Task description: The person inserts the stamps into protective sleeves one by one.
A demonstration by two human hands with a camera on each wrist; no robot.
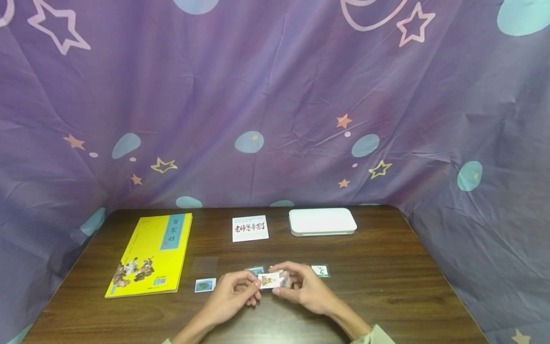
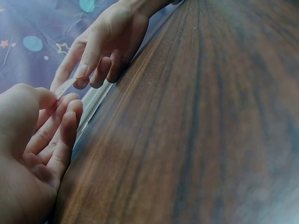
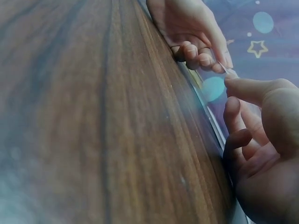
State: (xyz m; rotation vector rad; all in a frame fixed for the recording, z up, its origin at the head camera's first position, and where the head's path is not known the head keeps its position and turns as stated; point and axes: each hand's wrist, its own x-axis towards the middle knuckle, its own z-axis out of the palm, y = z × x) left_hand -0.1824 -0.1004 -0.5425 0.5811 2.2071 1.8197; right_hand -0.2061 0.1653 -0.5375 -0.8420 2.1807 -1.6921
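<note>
A small stamp-like picture card with a white border is held up between both hands above the table. My left hand pinches its left edge between thumb and forefinger. My right hand pinches the right end, fingers on the far side and thumb nearer. Seen almost edge-on in the left wrist view, the card looks thin and pale. Just behind the hands lies a bluish picture card, partly covered. Left of them is a blue-green one; to the right is a white and green one.
A yellow book lies at the left of the dark wooden table. Toward the back are a white card with red writing and a white flat case. A faint clear sleeve lies beside the book. A purple curtain hangs behind.
</note>
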